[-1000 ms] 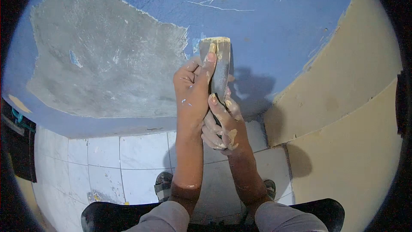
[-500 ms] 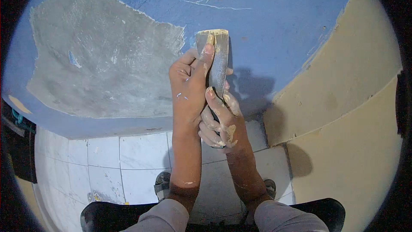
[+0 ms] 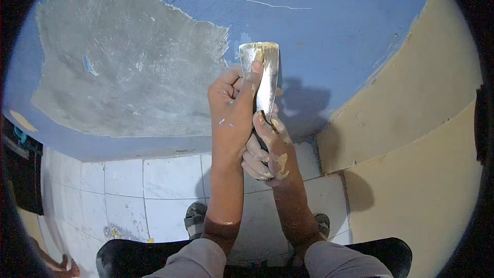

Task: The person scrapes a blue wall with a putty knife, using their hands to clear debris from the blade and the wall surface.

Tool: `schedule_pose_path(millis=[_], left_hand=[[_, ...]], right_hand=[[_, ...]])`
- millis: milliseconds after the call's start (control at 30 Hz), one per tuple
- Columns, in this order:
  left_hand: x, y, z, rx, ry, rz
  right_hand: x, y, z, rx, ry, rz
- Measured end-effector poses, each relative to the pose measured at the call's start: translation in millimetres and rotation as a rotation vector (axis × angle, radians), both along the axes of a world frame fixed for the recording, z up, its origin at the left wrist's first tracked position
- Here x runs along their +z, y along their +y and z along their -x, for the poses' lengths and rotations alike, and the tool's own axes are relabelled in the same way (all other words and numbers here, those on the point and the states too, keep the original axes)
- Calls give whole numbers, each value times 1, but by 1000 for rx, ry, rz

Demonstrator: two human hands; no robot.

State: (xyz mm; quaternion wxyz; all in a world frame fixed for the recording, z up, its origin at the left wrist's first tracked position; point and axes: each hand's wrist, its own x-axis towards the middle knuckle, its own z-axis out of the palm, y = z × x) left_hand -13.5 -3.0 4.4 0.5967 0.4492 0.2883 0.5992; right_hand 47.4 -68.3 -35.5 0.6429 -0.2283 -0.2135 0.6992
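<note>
A putty knife with a wide metal blade and a dark handle is held upright in front of the blue wall. My right hand wraps round its handle, with dried filler smeared on the thumb side and fingers. Higher up, my left hand pinches the blade, its thumb lying flat on the face near the top edge and its fingers mostly hidden behind. Yellowish residue lines the blade's tip and marks the left thumb.
Left on the blue wall is a grey scraped patch. A beige wall meets it at right. Below are white floor tiles, a black seat edge and my sandalled feet. Part of another person shows at lower left.
The putty knife and both hands sit slightly lower and further right in view, and the blade now catches brighter light. Part of another person has appeared at lower left.
</note>
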Motion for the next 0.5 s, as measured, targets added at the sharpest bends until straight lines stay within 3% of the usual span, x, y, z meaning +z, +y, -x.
schedule_pose_path(millis=[100, 200, 300, 400, 433, 500], left_hand=[[-5, 0, 2, 1, 14, 3], [6, 0, 3, 7, 18, 5], [15, 3, 3, -23, -7, -9], [13, 8, 7, -42, 62, -37], [13, 10, 7, -38, 73, -61], [16, 9, 7, -43, 71, -48]], right_hand=[[-8, 2, 2, 10, -22, 67], [-11, 7, 2, 27, 131, -89], [8, 6, 6, -60, -83, 52], [-3, 9, 5, 17, 100, -29], [19, 6, 5, -27, -196, 69], [27, 7, 5, -23, -167, 73]])
